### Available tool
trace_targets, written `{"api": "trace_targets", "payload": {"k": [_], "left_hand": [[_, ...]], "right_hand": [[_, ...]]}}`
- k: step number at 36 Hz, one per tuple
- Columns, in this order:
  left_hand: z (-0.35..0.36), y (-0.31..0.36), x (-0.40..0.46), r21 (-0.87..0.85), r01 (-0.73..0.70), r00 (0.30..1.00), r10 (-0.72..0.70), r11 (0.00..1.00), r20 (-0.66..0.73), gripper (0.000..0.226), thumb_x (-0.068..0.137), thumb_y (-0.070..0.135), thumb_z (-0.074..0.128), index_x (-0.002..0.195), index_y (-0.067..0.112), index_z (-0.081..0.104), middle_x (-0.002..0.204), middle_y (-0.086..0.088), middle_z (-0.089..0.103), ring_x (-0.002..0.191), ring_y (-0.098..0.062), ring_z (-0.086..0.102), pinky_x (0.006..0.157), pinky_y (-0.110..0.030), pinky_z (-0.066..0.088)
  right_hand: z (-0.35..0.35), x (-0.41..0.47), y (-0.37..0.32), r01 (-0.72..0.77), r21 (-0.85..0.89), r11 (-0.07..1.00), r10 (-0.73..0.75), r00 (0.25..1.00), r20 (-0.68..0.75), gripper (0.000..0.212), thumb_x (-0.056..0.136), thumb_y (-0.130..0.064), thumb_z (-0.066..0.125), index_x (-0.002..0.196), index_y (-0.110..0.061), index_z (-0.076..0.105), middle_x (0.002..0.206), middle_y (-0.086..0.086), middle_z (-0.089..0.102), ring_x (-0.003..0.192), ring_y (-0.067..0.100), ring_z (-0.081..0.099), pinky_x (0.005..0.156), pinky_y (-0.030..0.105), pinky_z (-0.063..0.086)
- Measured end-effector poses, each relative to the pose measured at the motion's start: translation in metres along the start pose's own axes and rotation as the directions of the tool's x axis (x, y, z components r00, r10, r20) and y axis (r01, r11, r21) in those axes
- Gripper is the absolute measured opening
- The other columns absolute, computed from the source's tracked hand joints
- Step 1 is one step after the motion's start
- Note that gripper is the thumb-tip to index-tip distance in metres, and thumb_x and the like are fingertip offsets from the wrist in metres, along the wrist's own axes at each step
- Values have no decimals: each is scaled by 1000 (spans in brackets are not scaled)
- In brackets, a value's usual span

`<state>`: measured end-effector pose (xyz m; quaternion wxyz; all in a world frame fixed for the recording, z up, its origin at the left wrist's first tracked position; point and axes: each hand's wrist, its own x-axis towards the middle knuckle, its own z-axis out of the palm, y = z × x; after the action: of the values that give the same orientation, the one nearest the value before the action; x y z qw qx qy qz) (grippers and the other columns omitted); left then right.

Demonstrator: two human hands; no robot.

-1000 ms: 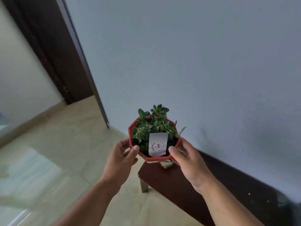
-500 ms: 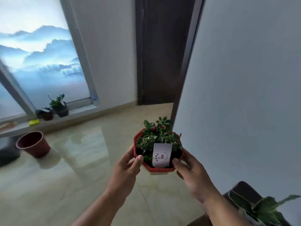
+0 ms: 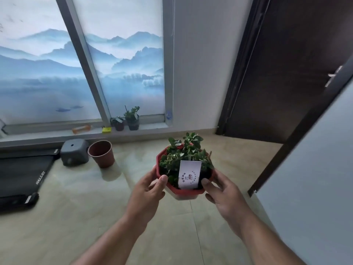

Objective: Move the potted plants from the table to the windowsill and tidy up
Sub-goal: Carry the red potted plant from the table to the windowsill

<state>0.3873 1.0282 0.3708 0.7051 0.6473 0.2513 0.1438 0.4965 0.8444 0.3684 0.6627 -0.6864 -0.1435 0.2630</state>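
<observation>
I carry a red octagonal pot (image 3: pixel 188 192) of small green leaves with a white label stuck in the soil, held above the floor in front of me. My left hand (image 3: pixel 147 192) grips its left side, thumb on the rim. My right hand (image 3: pixel 223 194) grips the right side the same way. Ahead, the low windowsill (image 3: pixel 57 133) runs under the window. Two small dark potted plants (image 3: pixel 131 119) stand on the sill near its right end.
An empty brown pot (image 3: pixel 102 153) and a grey box-like object (image 3: pixel 74 152) stand on the tiled floor below the sill, with a black mat (image 3: pixel 21 173) to the left. A yellow item (image 3: pixel 106 129) and an orange item (image 3: pixel 82 129) lie on the sill. A dark door (image 3: pixel 282 73) is at right.
The view has swung left from the wall and the dark table to the window, which has come nearer. Both hands still hold the red pot.
</observation>
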Motion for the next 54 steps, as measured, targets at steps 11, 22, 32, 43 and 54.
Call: {"api": "trace_targets", "payload": {"k": [11,22,32,43,54], "left_hand": [[-17,31,123,-7,-12,982,11,1000,-191,38,97,22,61,132,37,60,116,16,74,114,-9,66,97,-43,54],[-71,27,256,-78,51,955,-71,996,-289,40,95,23,63,133,33,59,114,13,75,115,-14,66,96,-46,55],[-143,38,394,-151,74,952,-115,986,-284,39,97,18,62,135,27,57,108,17,76,99,1,70,91,-37,55],[-176,55,545,-137,112,955,-145,984,-260,37,98,18,61,133,31,56,101,21,76,93,6,69,99,-44,51],[-170,49,717,-111,191,929,-216,975,-301,36,98,20,61,133,31,58,116,11,73,111,-8,66,95,-40,55]], "right_hand": [[16,163,-29,-27,32,999,21,985,170,40,96,-27,68,134,-35,62,125,-22,71,112,-1,68,78,14,55],[68,314,-39,-89,-21,996,92,969,227,29,95,-26,69,118,-44,64,117,-28,72,107,-1,70,83,19,52],[142,453,-56,-103,-85,991,121,963,243,33,99,-15,63,124,-37,62,111,-27,74,98,-9,70,74,13,55],[169,606,-63,-136,-80,987,151,962,229,37,96,-24,67,129,-42,63,118,-22,73,105,12,60,91,35,48],[159,786,-52,-185,-97,978,205,940,274,31,98,-25,66,121,-46,66,120,-18,73,105,17,60,91,38,49]]}}
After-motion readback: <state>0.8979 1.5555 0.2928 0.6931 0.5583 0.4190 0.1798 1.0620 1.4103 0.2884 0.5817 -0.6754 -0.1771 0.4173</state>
